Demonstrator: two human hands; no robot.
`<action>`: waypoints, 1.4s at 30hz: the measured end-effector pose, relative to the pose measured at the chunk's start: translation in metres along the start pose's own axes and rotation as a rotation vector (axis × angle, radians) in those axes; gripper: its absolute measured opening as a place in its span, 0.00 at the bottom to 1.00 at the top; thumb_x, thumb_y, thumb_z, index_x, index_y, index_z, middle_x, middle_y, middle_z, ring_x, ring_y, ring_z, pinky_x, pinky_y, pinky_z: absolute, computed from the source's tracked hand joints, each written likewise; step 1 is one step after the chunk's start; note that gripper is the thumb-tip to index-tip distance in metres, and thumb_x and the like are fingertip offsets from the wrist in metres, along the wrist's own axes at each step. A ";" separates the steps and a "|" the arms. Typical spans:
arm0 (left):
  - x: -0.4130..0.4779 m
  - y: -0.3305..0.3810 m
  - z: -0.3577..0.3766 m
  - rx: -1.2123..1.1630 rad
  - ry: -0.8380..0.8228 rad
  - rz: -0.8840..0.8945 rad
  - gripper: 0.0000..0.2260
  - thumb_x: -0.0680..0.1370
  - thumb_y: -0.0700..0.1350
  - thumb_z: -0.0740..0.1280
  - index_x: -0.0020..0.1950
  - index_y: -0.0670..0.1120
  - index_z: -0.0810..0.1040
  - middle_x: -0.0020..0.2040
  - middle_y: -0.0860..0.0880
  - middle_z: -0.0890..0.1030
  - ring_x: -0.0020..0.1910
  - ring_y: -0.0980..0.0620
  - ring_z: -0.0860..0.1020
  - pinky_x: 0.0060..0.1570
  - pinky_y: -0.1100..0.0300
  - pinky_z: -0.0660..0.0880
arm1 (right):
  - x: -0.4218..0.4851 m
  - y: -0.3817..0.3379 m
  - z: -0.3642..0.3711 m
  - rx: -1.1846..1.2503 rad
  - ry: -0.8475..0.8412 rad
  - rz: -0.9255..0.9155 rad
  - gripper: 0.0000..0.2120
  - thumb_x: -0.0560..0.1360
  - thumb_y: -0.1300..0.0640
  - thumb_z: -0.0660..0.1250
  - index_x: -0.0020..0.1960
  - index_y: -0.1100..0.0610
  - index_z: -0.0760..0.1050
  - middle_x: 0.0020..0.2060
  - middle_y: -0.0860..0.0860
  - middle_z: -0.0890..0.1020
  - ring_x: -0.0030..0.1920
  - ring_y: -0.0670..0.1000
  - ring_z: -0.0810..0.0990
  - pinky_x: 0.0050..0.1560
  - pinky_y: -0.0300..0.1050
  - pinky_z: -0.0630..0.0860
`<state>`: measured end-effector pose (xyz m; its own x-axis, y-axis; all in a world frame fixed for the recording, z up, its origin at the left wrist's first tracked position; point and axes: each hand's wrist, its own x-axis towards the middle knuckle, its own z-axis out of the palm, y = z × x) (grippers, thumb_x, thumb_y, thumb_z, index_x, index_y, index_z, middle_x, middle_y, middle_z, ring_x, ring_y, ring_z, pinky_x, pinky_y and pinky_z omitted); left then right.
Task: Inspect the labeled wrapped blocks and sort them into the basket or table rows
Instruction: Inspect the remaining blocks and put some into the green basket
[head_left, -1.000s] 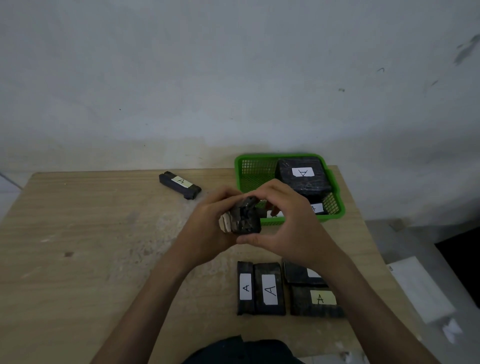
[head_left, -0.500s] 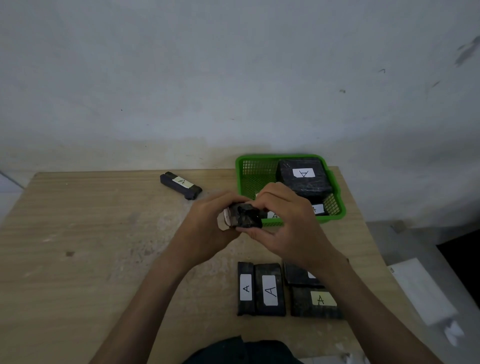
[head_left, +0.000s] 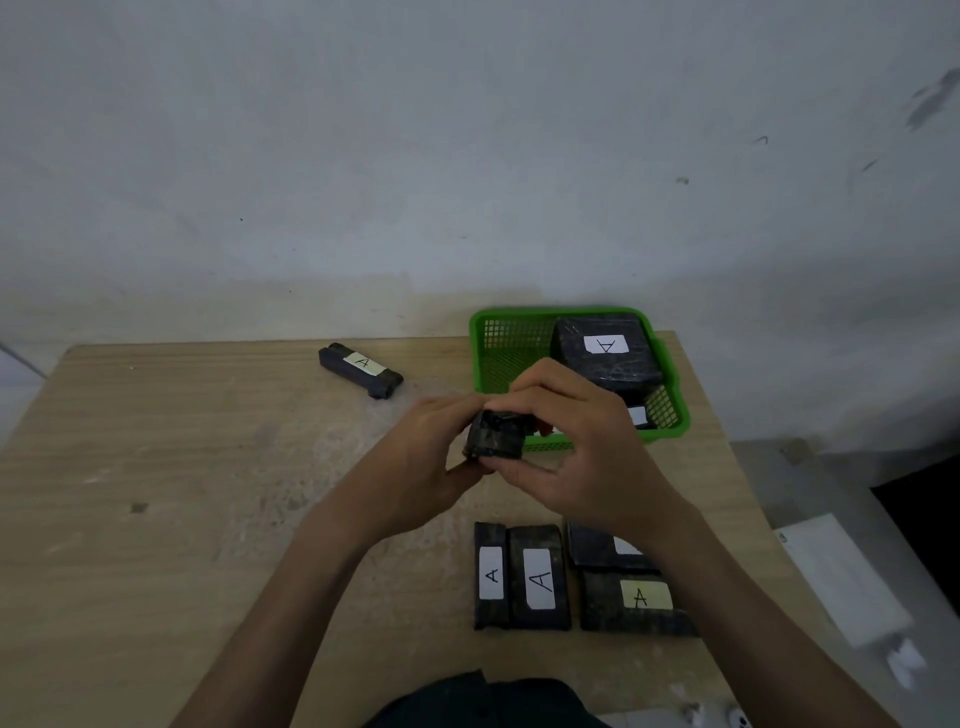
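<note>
A small black wrapped block (head_left: 494, 436) is held above the table between both hands. My left hand (head_left: 415, 457) grips its left side, and my right hand (head_left: 582, 447) curls over its top and right side. No label shows on the face turned toward me. Behind it stands the green basket (head_left: 485, 332), holding a large black block labeled A (head_left: 605, 353) and another block mostly hidden by my right hand. Near the front edge lie several black blocks with A labels, among them a narrow block (head_left: 491, 574) and a yellow-labeled block (head_left: 636, 603).
A single slim black block labeled A (head_left: 361, 369) lies at the back of the wooden table (head_left: 156, 493), left of the basket. White paper (head_left: 841, 577) lies on the floor to the right. The wall rises right behind the table.
The block has been turned in my hands: the pale end seen on its left side before is now out of sight, and a dark wrapped face points toward me.
</note>
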<state>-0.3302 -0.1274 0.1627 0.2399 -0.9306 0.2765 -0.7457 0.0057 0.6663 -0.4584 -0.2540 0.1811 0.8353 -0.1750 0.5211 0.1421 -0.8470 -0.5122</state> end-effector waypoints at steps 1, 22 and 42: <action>0.000 0.000 0.000 0.006 0.002 -0.004 0.17 0.71 0.42 0.68 0.61 0.47 0.75 0.51 0.58 0.77 0.48 0.66 0.70 0.52 0.78 0.62 | -0.001 -0.001 0.001 -0.004 0.016 0.003 0.14 0.67 0.60 0.77 0.50 0.64 0.80 0.44 0.53 0.77 0.44 0.41 0.70 0.46 0.28 0.67; -0.003 0.003 -0.005 0.050 0.145 0.013 0.18 0.68 0.49 0.73 0.56 0.45 0.80 0.46 0.63 0.76 0.45 0.70 0.70 0.49 0.80 0.64 | 0.000 0.002 0.002 0.130 0.040 0.060 0.16 0.67 0.56 0.76 0.53 0.60 0.82 0.40 0.52 0.78 0.40 0.47 0.76 0.39 0.43 0.75; -0.005 0.004 0.003 -0.087 0.385 -0.123 0.27 0.68 0.65 0.66 0.63 0.57 0.67 0.53 0.64 0.71 0.53 0.68 0.71 0.50 0.76 0.70 | -0.001 -0.011 0.012 0.295 0.259 0.345 0.11 0.71 0.59 0.71 0.53 0.59 0.81 0.45 0.49 0.82 0.45 0.44 0.82 0.45 0.36 0.79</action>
<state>-0.3359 -0.1240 0.1620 0.5516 -0.7211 0.4192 -0.6454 -0.0506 0.7621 -0.4544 -0.2387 0.1778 0.7067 -0.5688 0.4207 0.0565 -0.5474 -0.8350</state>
